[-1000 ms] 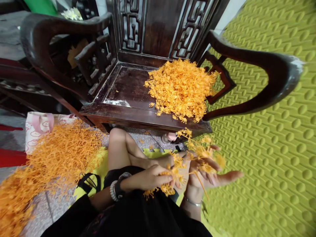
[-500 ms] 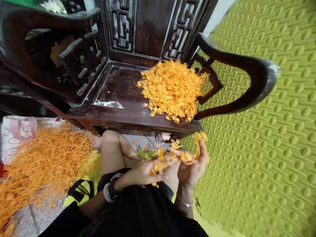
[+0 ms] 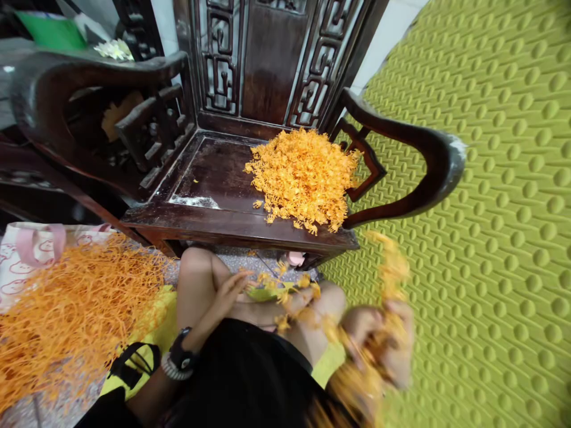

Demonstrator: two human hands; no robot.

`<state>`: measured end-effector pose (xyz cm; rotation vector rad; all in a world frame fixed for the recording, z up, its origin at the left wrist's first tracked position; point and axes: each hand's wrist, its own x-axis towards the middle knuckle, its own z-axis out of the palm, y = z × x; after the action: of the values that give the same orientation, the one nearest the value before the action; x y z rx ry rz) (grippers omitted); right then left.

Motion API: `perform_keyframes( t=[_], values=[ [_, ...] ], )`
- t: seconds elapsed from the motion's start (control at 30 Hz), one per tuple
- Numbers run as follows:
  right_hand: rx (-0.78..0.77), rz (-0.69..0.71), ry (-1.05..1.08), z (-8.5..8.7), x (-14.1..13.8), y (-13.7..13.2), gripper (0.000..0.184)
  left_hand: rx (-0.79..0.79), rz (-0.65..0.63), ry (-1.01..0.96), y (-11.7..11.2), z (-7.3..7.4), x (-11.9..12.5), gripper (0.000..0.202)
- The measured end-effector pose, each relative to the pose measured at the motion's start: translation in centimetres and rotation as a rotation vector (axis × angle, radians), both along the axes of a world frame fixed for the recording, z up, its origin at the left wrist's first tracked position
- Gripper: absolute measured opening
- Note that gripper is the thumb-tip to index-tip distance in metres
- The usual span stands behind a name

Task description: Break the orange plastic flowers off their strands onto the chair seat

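Note:
A heap of small orange plastic pieces (image 3: pixel 303 178) lies on the right half of the dark wooden chair seat (image 3: pixel 214 178). My right hand (image 3: pixel 379 348), blurred by motion, is at the lower right, its fingers curled round a bunch of orange pieces (image 3: pixel 390 273) that trails upward. My left hand (image 3: pixel 227 291) rests by my knee with fingers stretched out, touching loose orange bits (image 3: pixel 285 294) on my lap. It wears a black watch and a bead bracelet at the wrist.
A big tangle of orange strands (image 3: pixel 75 309) lies at the left beside a white bag with pink handles (image 3: pixel 31 249). A green bumpy foam mat (image 3: pixel 491 238) covers the floor on the right. The chair's curved armrests (image 3: pixel 414 160) flank the seat.
My hands have come apart. The right hand swung down and to the right with the bunch of orange pieces, and the left hand opened and drew back toward my knee.

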<state>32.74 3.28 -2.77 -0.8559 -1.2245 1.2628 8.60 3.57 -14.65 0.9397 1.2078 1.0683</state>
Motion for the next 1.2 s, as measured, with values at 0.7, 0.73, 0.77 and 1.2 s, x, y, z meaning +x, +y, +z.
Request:
perform_keyframes(
  t=[0.7, 0.73, 0.77, 1.2],
  values=[
    [0.102, -0.255, -0.427, -4.0, -4.2, 0.6, 0.055, 0.200, -0.461, -0.288, -2.2, 6.9, 3.5, 0.028],
    [0.063, -0.279, -0.417, -4.7, -3.6, 0.4, 0.054, 0.192, -0.517, -0.326, -2.3, 6.9, 3.6, 0.028],
    [0.026, -0.304, -0.394, -5.5, -2.9, 0.0, 0.054, 0.175, -0.571, -0.350, -2.4, 6.8, 3.8, 0.028],
    [-0.206, -0.025, -0.871, -19.9, -0.9, 2.6, 0.031, -0.047, -1.098, -0.534, -3.0, 6.3, -2.8, 0.044]
  ],
)
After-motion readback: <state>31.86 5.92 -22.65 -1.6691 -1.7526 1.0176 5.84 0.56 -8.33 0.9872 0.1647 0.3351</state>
